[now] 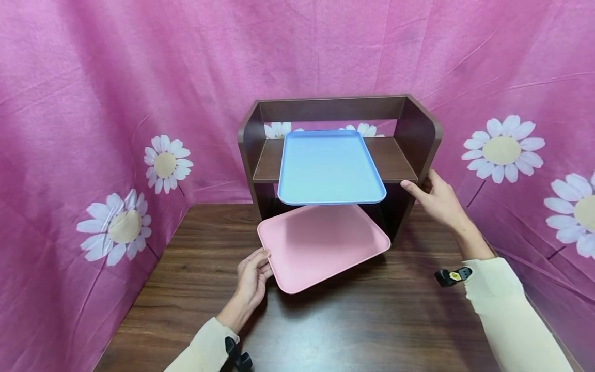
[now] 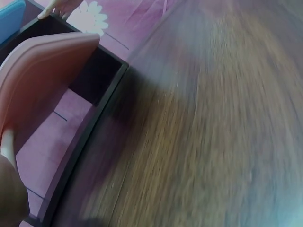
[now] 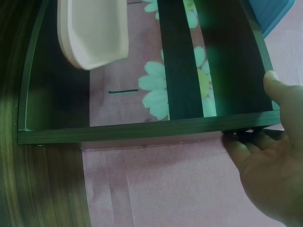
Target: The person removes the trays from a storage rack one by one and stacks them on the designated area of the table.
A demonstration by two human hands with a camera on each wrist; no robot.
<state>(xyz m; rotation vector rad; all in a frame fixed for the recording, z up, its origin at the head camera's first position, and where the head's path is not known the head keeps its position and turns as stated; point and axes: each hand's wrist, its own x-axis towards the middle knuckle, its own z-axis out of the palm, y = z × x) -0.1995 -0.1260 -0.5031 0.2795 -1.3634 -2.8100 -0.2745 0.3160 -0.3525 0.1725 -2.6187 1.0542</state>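
A pink tray [image 1: 321, 248] is held by my left hand [image 1: 253, 279] at its left edge, thumb on top and fingers beneath. It slants in front of the lower opening of a dark brown two-tier shelf [image 1: 332, 109]. In the left wrist view the tray's underside [image 2: 52, 71] shows raised over the table. A blue tray [image 1: 330, 168] lies on the upper tier, its near end jutting past the front edge. My right hand [image 1: 439, 201] grips the shelf's right side panel, with the thumb at the front edge and fingers behind, as the right wrist view [image 3: 279, 165] shows.
The shelf stands at the back of a brown wood-grain table [image 1: 362, 320]. A pink curtain [image 1: 209, 62] with white daisies hangs behind and along both sides. Each wrist wears a black band device, such as the one at the right cuff [image 1: 453, 276].
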